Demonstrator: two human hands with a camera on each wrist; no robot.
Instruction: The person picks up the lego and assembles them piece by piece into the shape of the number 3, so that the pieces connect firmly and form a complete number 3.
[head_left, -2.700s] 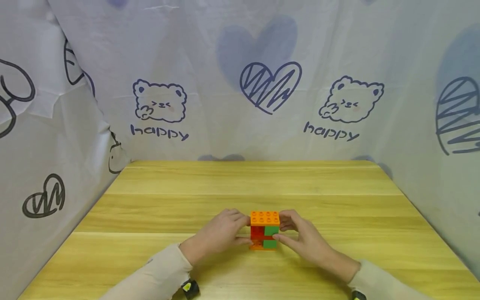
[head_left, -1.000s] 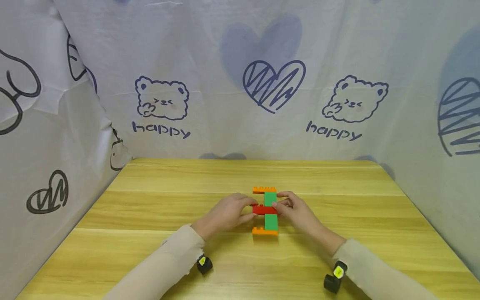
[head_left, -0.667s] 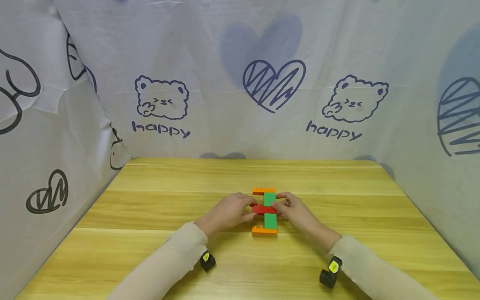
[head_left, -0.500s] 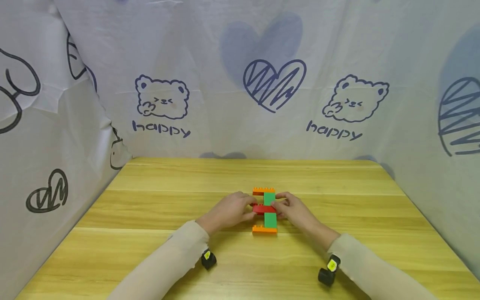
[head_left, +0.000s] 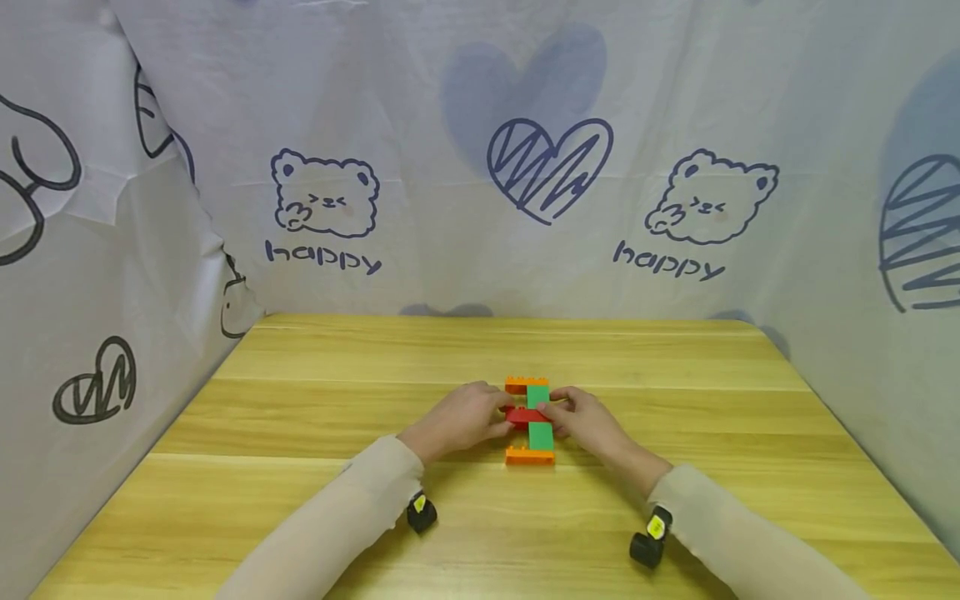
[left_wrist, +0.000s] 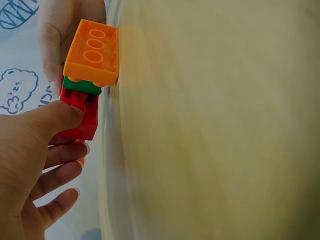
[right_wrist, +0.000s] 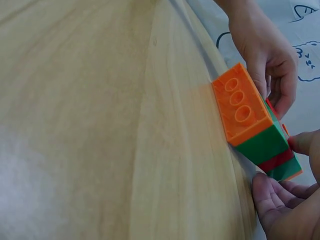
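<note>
A toy building-brick stack is between both hands in the head view: an orange brick (head_left: 529, 457) at the near end, then green (head_left: 540, 436), red (head_left: 525, 415), green and another orange brick (head_left: 527, 382) at the far end. Hollow tubes show in the near orange brick's underside (right_wrist: 236, 100) in the right wrist view. My left hand (head_left: 461, 421) pinches the red brick's jutting end, its thumb across it in the left wrist view. On the other side, my right hand (head_left: 591, 427) grips the stack near its middle with thumb and fingers. Whether the stack touches the table cannot be told.
The wooden table (head_left: 337, 358) runs back to a pale cloth (head_left: 435, 267) printed with bears and hearts. The cloth also hangs along both sides. A small black device (head_left: 422, 512) sits under each wrist.
Since the earliest frame, the stack has tipped from top studs in view to a side-on view, and both hands have shifted farther away. Over the last second it has tilted only slightly.
</note>
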